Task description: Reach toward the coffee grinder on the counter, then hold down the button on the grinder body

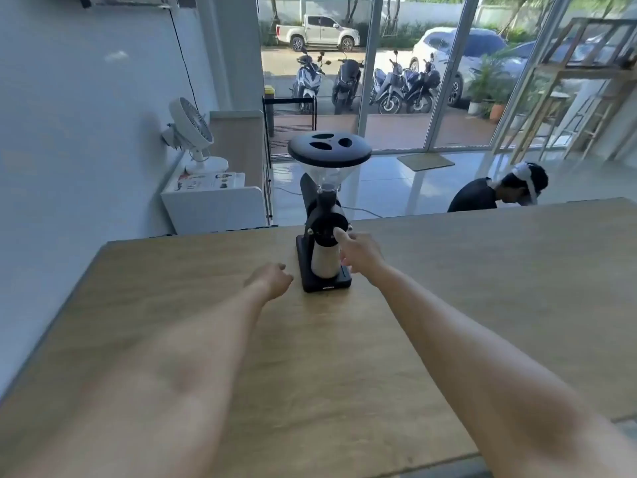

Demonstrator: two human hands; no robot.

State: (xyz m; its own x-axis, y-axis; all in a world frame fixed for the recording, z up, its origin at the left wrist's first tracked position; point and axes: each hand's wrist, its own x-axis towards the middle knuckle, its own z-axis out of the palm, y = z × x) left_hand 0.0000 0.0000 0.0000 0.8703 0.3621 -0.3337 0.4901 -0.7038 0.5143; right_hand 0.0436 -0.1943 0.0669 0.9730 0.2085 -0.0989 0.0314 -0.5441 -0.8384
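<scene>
- We see a black coffee grinder (325, 215) upright on the wooden counter (482, 288), near the counter's far edge, roughly centre of the scene
- Its black hopper lid (330, 149) sits on top, over a clear funnel
- A white cup (325, 262) stands on the grinder's black base (327, 282), under the round black body
- Our right hand (360, 251) is at the grinder's right side, thumb up against the round body, fingers going round the white cup; grip looks wrapped on the cup, though the fingertips are hidden behind it
- Our left hand (270, 279) rests on the counter just left of the base, fingers loosely curled, holding nothing, not touching the grinder
- Far left: a white fan (191, 132) on a white cabinet (213, 201) by the wall
- Far right, beyond the counter: a person (499, 193) in a dark shirt, head bent down
- Through the glass doors (396, 81): parked motorbikes (365, 82) and cars (319, 31)
</scene>
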